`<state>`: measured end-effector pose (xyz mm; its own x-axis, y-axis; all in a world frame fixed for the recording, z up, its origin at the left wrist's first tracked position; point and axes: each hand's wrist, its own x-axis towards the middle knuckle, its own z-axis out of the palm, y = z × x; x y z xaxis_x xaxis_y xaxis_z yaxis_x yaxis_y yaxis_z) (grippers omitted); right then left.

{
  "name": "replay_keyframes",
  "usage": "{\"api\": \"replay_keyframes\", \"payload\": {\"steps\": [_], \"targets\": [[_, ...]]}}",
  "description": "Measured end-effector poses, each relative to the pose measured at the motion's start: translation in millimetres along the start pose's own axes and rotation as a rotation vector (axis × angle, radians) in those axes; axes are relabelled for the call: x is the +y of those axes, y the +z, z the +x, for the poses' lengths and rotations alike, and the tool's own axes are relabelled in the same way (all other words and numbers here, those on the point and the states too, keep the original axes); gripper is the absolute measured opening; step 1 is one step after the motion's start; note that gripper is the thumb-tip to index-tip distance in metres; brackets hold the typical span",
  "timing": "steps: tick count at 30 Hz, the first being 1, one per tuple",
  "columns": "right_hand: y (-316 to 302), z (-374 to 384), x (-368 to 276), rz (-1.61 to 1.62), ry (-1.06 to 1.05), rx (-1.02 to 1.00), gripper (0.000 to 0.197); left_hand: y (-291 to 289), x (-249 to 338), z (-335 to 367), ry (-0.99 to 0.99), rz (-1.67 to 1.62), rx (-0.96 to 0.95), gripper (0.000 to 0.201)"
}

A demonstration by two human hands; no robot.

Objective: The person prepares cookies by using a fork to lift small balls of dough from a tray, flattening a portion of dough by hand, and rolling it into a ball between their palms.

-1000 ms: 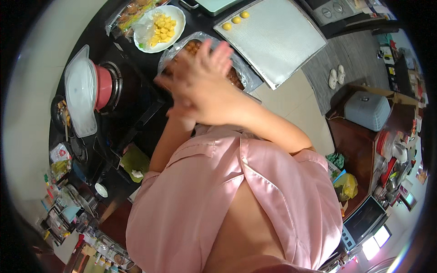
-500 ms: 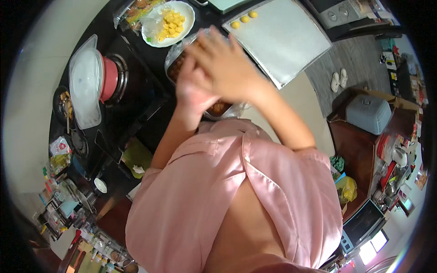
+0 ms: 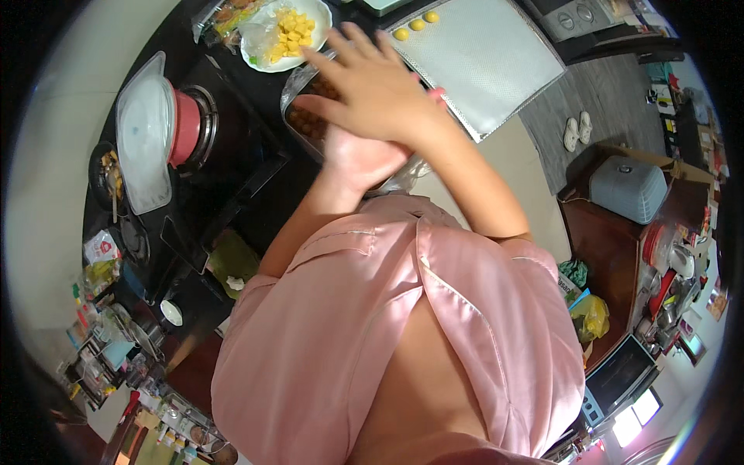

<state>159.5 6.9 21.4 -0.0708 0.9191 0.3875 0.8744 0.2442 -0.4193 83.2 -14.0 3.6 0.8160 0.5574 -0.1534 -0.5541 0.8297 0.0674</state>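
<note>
My right hand [image 3: 376, 97] lies across the top of my left hand [image 3: 360, 159], its fingers spread. Beneath it my left hand is palm up and stretched out, with its fingertips showing past the right hand's outer edge. Whatever may be between the palms is hidden. Under both hands stands a container lined with clear plastic, holding brown balls [image 3: 304, 122]. Just beyond it, a white plate [image 3: 324, 22] bears yellow chunks [image 3: 293, 35] and a plastic bag. To the right, three yellow balls [image 3: 417, 25] sit in a row on a pale textured tray [image 3: 484, 70].
On the left a red pot [image 3: 184, 132] stands on the stove, with a translucent lid or tray [image 3: 143, 139] leaning against it. A packaged item [image 3: 221, 27] lies beside the plate. Farther right are white shoes [image 3: 577, 132] on the floor and a grey-blue case [image 3: 628, 190].
My right hand has slid over my left, and both have shifted slightly right. The left fingers now point right beneath the right palm. Three yellow balls stay on the tray.
</note>
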Motion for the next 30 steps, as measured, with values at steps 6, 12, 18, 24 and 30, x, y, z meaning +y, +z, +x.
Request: {"api": "replay_keyframes", "payload": {"steps": [6, 12, 18, 24, 30], "targets": [[-15.3, -16.5, -50.0, 0.147, -0.202, -0.053, 0.051, -27.1, 5.8, -0.6, -0.038, -0.049, -0.131, 0.077], [-6.3, -28.7, -20.0, 0.039, -0.053, -0.135, 0.055, -23.9, 33.2, 3.6, 0.195, 0.338, -0.14, 0.078], [-4.9, 3.5, 8.5, -0.003, -0.028, 0.002, 0.059, -13.8, 10.0, 2.9, -0.018, 0.008, -0.089, 0.08], [8.4, -13.3, -26.5, 0.109, -0.102, -0.001, 0.063, -31.2, -0.5, 13.0, 0.0, 0.011, -0.11, 0.086], [-12.7, -26.3, -7.3, 0.123, -0.181, -0.043, 0.056, -40.4, 29.5, 16.2, 0.236, 0.459, -0.165, 0.092]]}}
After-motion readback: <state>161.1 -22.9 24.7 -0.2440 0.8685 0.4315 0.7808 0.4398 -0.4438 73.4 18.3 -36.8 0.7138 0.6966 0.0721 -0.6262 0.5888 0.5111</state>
